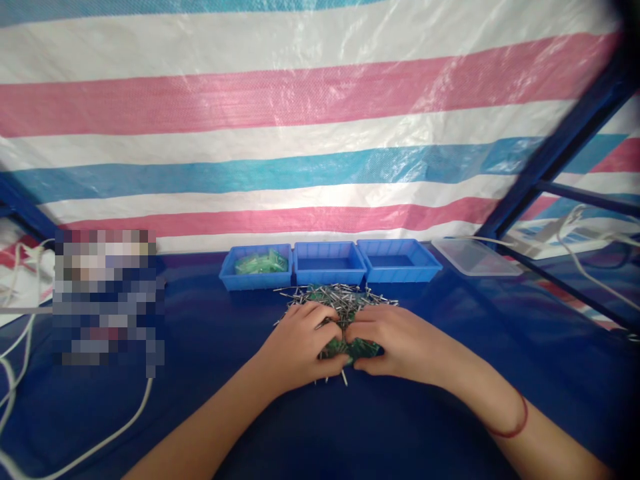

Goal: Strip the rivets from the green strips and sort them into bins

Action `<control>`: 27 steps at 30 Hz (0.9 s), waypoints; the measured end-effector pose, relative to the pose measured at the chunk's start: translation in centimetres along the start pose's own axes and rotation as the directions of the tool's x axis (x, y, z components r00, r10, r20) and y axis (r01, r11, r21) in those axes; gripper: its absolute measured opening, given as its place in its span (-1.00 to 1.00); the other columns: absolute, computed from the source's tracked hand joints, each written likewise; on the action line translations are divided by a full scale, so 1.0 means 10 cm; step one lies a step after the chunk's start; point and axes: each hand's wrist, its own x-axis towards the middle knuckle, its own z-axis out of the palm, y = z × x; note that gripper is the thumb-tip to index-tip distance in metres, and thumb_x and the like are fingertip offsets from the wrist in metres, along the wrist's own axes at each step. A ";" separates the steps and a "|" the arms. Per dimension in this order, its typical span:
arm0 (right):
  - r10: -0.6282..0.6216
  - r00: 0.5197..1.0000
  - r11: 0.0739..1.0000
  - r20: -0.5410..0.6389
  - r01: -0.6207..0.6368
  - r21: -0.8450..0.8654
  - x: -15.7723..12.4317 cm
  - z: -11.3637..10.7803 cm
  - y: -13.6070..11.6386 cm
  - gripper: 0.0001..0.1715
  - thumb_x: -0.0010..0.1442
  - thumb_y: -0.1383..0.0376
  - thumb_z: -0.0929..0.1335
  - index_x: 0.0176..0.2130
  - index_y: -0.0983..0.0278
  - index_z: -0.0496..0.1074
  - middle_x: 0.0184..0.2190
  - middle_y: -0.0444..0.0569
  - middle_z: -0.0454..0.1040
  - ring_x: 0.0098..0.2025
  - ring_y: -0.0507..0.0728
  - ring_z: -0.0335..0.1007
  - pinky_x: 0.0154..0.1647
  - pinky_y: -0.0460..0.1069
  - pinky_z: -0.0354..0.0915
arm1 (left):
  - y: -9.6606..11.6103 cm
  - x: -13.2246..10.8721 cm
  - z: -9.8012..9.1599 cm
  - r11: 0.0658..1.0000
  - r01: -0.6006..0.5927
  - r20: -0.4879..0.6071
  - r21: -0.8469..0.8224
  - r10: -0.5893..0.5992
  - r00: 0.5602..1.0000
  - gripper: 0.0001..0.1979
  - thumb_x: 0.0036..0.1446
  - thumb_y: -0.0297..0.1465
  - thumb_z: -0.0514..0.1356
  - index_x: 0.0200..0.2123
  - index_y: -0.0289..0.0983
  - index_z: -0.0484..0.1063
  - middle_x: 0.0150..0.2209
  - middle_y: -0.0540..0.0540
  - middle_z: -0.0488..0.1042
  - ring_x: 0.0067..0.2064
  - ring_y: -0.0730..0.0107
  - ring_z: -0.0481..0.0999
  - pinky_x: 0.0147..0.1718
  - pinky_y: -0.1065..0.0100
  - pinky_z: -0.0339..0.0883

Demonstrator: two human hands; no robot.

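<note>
Beyond metal pins (345, 295), partly hidden by hands (299, 345): blue bins (330, 275), striped sheet (300, 153).

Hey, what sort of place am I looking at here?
Probably a makeshift workstation for small parts: a pile of thin metal pieces mixed with green ones lies on a blue tabletop, three blue plastic bins stand behind it, and a striped tarp hangs as the backdrop.

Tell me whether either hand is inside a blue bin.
No, the left hand and the right hand are at the pile of thin metal pieces, on the near side of the blue bins.
</note>
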 end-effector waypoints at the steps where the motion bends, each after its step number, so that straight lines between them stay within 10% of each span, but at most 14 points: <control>1: -0.016 1.000 1.000 -0.014 0.016 -0.011 0.01 0.00 0.00 -0.93 0.04 0.30 0.43 -0.38 0.22 0.44 -0.42 -0.11 0.45 -0.34 0.10 0.37 -0.37 -0.04 0.10 | 0.00 0.00 0.00 1.000 0.010 -0.005 -0.014 -0.010 1.000 -0.74 0.11 -0.17 0.18 -0.26 -0.23 0.43 -0.06 -0.14 0.42 -0.01 0.15 0.35 -0.04 0.20 0.18; 6: -0.095 0.990 0.995 -0.101 0.092 -0.030 0.03 0.04 0.00 -0.85 0.19 0.27 0.33 -0.41 0.23 0.45 -0.49 -0.09 0.43 -0.40 0.08 0.35 -0.40 -0.03 0.10 | -0.01 -0.01 0.01 0.999 0.044 -0.015 -0.025 -0.045 0.999 -0.38 -0.18 0.12 0.26 -0.19 -0.23 0.39 -0.01 -0.20 0.38 0.05 0.01 0.30 0.00 0.10 0.14; 12: -0.079 0.962 0.997 -0.260 0.081 -0.004 0.02 0.03 0.01 -0.71 0.31 0.25 0.20 -0.30 0.23 0.47 -0.39 0.00 0.45 -0.34 0.11 0.38 -0.31 -0.02 0.22 | -0.03 -0.02 0.00 0.995 0.094 -0.024 0.014 -0.094 0.995 -0.60 0.08 -0.20 0.23 -0.05 -0.24 0.33 0.02 -0.18 0.36 0.08 0.08 0.28 0.02 0.13 0.14; 20: 0.166 0.856 0.952 -0.490 -0.009 0.307 0.05 0.08 0.02 -0.76 0.32 0.24 0.20 -0.23 0.25 0.40 -0.35 -0.03 0.46 -0.34 0.07 0.39 -0.29 -0.05 0.29 | -0.12 0.02 -0.01 0.967 0.236 -0.201 -0.098 -0.251 0.947 -0.74 0.19 -0.23 0.14 -0.13 -0.26 0.39 -0.11 -0.13 0.46 -0.03 0.16 0.36 -0.03 0.17 0.17; 27: 0.481 0.792 0.694 -0.375 -0.083 0.715 0.11 0.16 0.03 -0.68 0.28 0.09 0.24 -0.36 0.27 0.33 -0.61 -0.16 0.32 -0.56 0.01 0.28 -0.51 -0.10 0.21 | -0.11 0.03 -0.08 0.784 0.371 -0.190 -0.497 -0.516 0.835 -0.76 0.26 -0.25 0.04 -0.31 -0.24 0.42 -0.37 0.00 0.48 -0.31 0.37 0.44 -0.29 0.40 0.22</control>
